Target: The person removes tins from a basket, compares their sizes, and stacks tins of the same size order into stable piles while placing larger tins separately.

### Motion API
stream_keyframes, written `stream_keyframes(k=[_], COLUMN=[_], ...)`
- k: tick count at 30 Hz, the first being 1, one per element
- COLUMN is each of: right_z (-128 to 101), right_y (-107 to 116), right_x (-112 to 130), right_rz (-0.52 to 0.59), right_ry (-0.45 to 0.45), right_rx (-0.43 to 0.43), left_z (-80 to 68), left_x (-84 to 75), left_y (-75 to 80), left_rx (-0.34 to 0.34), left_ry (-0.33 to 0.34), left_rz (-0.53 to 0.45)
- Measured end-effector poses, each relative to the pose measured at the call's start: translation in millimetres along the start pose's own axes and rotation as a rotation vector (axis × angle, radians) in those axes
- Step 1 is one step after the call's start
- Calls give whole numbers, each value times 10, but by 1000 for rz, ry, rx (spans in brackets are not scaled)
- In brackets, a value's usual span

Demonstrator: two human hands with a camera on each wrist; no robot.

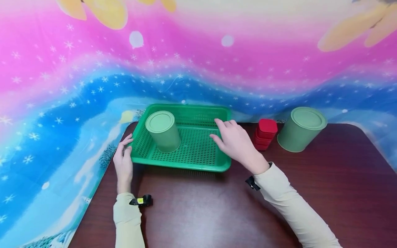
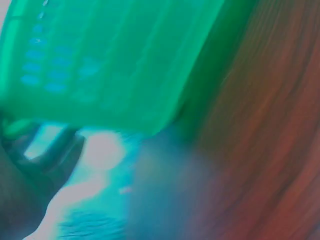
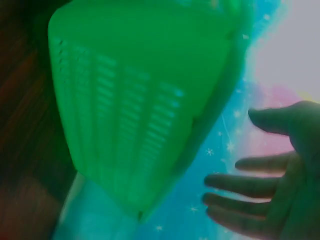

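Observation:
In the head view a green plastic basket (image 1: 186,166) with slotted walls stands at the back of the table. A light green lidded can (image 1: 164,134) is in its left part. My left hand (image 1: 123,162) is at the basket's left end, its relaxed fingers right at the rim; the left wrist view is blurred, with fingers (image 2: 65,150) beside the basket wall (image 2: 115,65). My right hand (image 1: 234,141) is spread at the basket's right end and holds nothing. The right wrist view shows its fingers (image 3: 245,186) apart from the basket (image 3: 130,100).
Right of the basket, a stack of small red boxes (image 1: 266,132) stands by my right wrist. Farther right is a second light green can (image 1: 302,129). A brown wooden table (image 1: 192,213) meets a colorful snowflake-patterned cloth (image 1: 248,79) at its back and left edges.

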State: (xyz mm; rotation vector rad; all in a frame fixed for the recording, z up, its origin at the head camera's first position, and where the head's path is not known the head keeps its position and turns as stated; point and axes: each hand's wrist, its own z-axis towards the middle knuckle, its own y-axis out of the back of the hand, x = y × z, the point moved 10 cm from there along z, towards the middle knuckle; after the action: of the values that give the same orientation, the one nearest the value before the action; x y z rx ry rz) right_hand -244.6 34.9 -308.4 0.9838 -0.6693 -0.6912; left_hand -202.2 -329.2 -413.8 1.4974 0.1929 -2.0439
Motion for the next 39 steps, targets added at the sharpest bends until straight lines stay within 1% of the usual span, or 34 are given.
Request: stream_keyframes(k=[1,2,4,5,6,8,10,12,14,16,17,19,21,23,27,30,31,33,34,36,39], right_z=[5,6,5,1,-2,-12,-25,-37,-41,-26,-12,14,34,43,43,54,59,74,82,102,145], right_y=[-10,-19,-53,-79,-116,-211,-321,-407,-445,-429,-410,-353,-309,-303,-308,-277,-275,-291,-313,-357,-423], right_x=[11,19,16,9,2,2,30,85,141,164,154,111,66,61,114,116,116,147,169,219,286], right_rz=[-20,-42,-84,-95,-108,-128,-117,-88,-61,-74,-89,-133,-172,-181,-202,-224,-224,-214,-206,-188,-165], right_ry=[-5,-10,-26,-33,-39,-33,-10,25,58,68,56,16,-27,-36,-13,-38,-48,-46,-38,-21,10], right_rx=[-5,-9,0,14,41,118,204,267,273,230,204,153,127,128,120,91,90,100,114,140,166], left_z=[1,4,-4,-11,-22,-50,-97,-145,-194,-242,-265,-308,-348,-386,-456,-481,-468,-405,-360,-246,-89], left_x=[-63,-142,-313,-401,-493,-658,-800,-924,-1039,-1145,-1198,-1302,-1381,-1429,-1454,-1465,-1464,-1443,-1420,-1347,-1150], left_y=[3,-11,-75,-127,-189,-336,-480,-603,-694,-754,-776,-815,-855,-906,-1037,-1124,-1130,-1079,-1019,-840,-489], left_rx=[46,92,170,202,229,275,311,334,341,343,343,349,358,364,380,394,384,337,300,208,76], left_ry=[-1,-18,-76,-107,-142,-199,-236,-259,-281,-305,-321,-360,-398,-437,-489,-507,-505,-489,-471,-423,-309], left_rz=[117,231,446,530,597,694,744,768,778,771,764,743,724,724,742,733,725,715,711,699,688])
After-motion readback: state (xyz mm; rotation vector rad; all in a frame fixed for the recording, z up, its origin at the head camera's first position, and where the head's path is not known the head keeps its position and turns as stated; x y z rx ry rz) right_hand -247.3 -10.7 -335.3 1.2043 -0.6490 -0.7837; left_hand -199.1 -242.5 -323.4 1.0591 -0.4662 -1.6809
